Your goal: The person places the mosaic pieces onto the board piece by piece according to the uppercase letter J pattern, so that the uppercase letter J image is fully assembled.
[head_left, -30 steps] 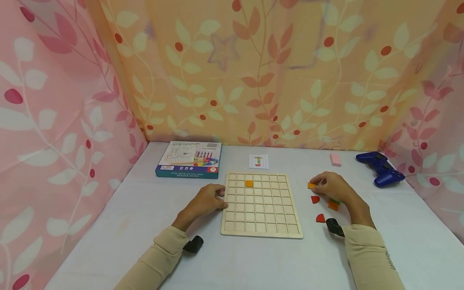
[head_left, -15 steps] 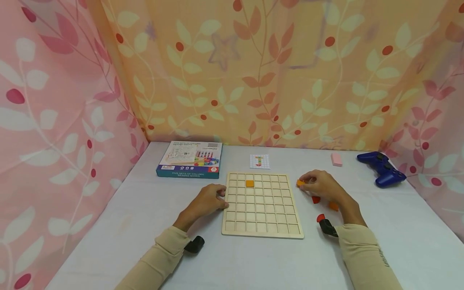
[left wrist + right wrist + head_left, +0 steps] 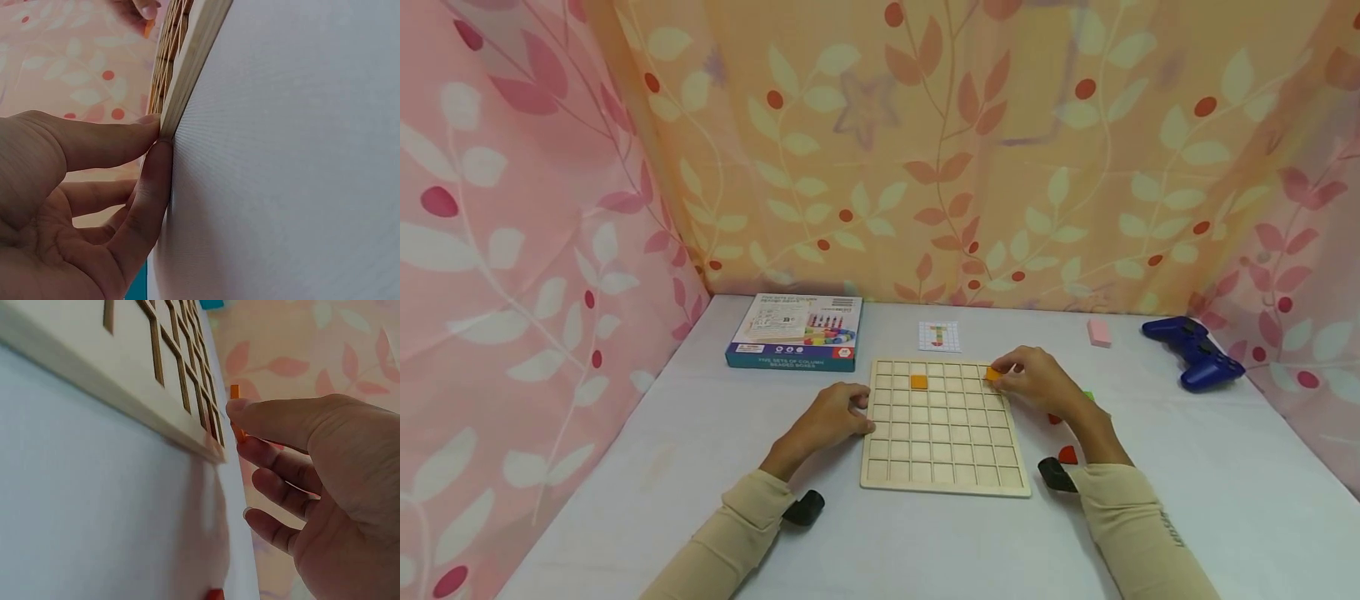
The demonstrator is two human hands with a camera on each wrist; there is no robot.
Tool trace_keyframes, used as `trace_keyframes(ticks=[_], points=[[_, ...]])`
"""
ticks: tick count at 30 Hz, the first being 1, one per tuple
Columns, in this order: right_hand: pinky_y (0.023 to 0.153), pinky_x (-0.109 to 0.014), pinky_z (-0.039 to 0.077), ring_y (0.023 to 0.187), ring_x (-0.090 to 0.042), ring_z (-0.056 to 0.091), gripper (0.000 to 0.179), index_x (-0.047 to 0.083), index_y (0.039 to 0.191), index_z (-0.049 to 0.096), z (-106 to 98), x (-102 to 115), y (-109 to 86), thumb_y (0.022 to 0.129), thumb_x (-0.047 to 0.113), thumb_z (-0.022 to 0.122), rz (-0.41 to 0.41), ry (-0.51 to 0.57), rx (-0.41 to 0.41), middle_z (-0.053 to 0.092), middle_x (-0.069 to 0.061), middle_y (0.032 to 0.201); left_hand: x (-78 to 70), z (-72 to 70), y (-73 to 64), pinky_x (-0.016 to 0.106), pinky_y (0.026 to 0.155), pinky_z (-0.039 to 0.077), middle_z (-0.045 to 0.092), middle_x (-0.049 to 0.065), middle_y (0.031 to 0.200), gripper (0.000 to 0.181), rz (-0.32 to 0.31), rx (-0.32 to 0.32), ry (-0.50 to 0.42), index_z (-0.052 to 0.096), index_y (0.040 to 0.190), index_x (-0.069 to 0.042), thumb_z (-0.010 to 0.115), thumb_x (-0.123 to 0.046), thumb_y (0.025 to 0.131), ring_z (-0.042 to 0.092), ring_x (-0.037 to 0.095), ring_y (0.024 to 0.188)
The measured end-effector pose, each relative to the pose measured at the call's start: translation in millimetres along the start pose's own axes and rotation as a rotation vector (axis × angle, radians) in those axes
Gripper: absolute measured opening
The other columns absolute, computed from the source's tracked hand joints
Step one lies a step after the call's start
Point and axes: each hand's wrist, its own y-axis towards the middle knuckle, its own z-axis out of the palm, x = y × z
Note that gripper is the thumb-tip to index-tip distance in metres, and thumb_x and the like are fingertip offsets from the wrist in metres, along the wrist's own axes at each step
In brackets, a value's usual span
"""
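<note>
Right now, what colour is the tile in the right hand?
Orange; the tile shows best, edge-on, in the right wrist view.

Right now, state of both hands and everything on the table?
Board: flat, left edge pinched
Left hand: pinching that edge
Right hand: pinching a raised orange tile
Other orange tile: set in a cell
Box: flat, looks closed
Card: flat, printed side up
Controller: set down, power unclear
Pink block: loose
Red pieces: loose, partly hidden
Green piece: mostly hidden

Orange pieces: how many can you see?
2. One orange square is on the wooden board, second row from the far edge, third column from the left. The other orange piece is pinched in the right hand. More may be hidden behind that arm.
</note>
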Motion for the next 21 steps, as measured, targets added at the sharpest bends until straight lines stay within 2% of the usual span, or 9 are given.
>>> trace_keyframes(ticks=[9,13,21], points=[[0.085,-0.041,0.046,0.098,-0.029,0.058,0.028,0.0,0.116,0.079,13,16,10.9,0.093,0.015,0.079,-0.064,-0.001,0.04,0.073,-0.011,0.104,-2.9,-1.1,-1.6,0.033,0.08,0.049,0.063,0.009,0.109,0.06,0.05,-0.007,0.027,0.061,0.142,0.009,0.083,-0.004,0.087,0.055,0.021,0.098],[0.087,-0.042,0.048,0.098,-0.028,0.059,0.027,-0.001,0.116,0.079,19,23,14.6,0.094,0.013,0.079,-0.075,0.0,0.062,0.073,-0.01,0.104,-2.6,-0.9,-1.3,0.033,0.082,0.049,0.063,0.009,0.109,0.06,0.045,-0.01,0.034,0.061,0.142,0.007,0.083,-0.005,0.088,0.055,0.021,0.1],[0.09,-0.045,0.049,0.098,-0.028,0.06,0.025,0.0,0.115,0.08,32,32,19.2,0.094,0.013,0.08,-0.071,-0.035,0.049,0.074,-0.01,0.103,0.1,0.1,-0.4,0.033,0.081,0.049,0.062,0.008,0.109,0.062,0.036,-0.005,0.03,0.061,0.143,0.007,0.084,-0.005,0.087,0.055,0.021,0.1]])
